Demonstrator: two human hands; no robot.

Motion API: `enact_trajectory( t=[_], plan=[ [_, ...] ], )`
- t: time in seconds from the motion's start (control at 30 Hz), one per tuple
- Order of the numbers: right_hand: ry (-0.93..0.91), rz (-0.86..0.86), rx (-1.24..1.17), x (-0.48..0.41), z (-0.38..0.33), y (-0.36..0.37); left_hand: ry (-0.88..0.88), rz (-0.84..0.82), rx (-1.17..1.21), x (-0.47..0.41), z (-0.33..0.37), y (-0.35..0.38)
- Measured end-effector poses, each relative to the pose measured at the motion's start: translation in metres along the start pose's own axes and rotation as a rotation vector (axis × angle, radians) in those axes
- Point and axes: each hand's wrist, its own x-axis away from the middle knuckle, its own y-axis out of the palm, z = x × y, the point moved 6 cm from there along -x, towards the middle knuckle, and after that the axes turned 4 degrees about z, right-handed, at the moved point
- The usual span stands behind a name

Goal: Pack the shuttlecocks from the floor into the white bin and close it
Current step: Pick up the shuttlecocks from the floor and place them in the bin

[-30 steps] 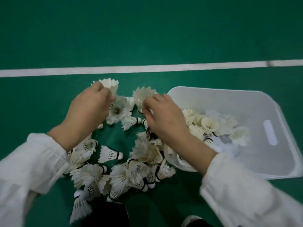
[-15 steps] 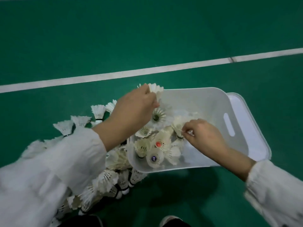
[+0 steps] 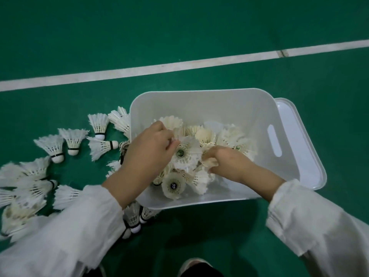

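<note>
Head view: my left hand (image 3: 148,150) and right hand (image 3: 225,161) inside white bin (image 3: 199,100), each pinching feather shuttlecocks (image 3: 185,154). Floor shuttlecocks (image 3: 60,144) at 9 o'clock. Lid (image 3: 295,126) under bin, 3 o'clock. Risk: crushed feathers, overfill blocking closure.

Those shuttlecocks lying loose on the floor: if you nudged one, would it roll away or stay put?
A shuttlecock on the floor would probably curve round its cork rather than roll off, given its wide feather skirt and small tip. It likely weighs very little. The thin feathers look easy to crush.
</note>
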Motion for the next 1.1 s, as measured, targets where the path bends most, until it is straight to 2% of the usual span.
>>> enact_trajectory(
  t=[0.1, 0.17, 0.23, 0.3, 0.37, 0.43, 0.53, 0.6, 0.7, 0.9, 1.1],
  plan=[
    [-0.055, 0.294, -0.084, 0.03, -0.012, -0.044, -0.046, 0.003, 0.008, 0.001, -0.004, 0.001],
    [-0.195, 0.442, -0.233, 0.056, -0.03, -0.068, -0.091, 0.003, 0.021, 0.0, -0.004, 0.002],
    [-0.345, 0.418, -0.234, 0.07, -0.048, -0.069, -0.112, 0.01, 0.043, -0.002, 0.001, 0.003],
    [-0.385, 0.363, -0.128, 0.067, -0.056, -0.056, -0.11, 0.018, 0.081, -0.004, 0.01, 0.004],
    [-0.365, 0.376, -0.075, 0.059, -0.054, -0.046, -0.078, 0.005, 0.101, -0.003, 0.019, 0.007],
    [-0.313, 0.404, -0.12, 0.054, -0.044, -0.047, -0.039, -0.038, 0.128, -0.003, 0.023, 0.01],
    [-0.133, 0.451, -0.191, 0.057, -0.012, -0.061, -0.035, -0.09, 0.146, 0.0, 0.015, 0.006],
    [0.035, 0.379, -0.177, 0.061, 0.016, -0.064, -0.035, -0.086, 0.12, 0.002, 0.01, 0.003],
    [0.191, 0.163, -0.058, 0.058, 0.038, -0.047, -0.048, -0.129, 0.125, 0.007, 0.007, 0.008],
    [0.162, -0.037, -0.067, 0.022, 0.035, -0.003, 0.077, -0.144, 0.073, 0.019, 0.019, 0.022],
    [0.137, -0.085, -0.017, 0.017, 0.039, -0.01, 0.117, -0.151, 0.078, 0.024, 0.019, 0.03]
  ],
)
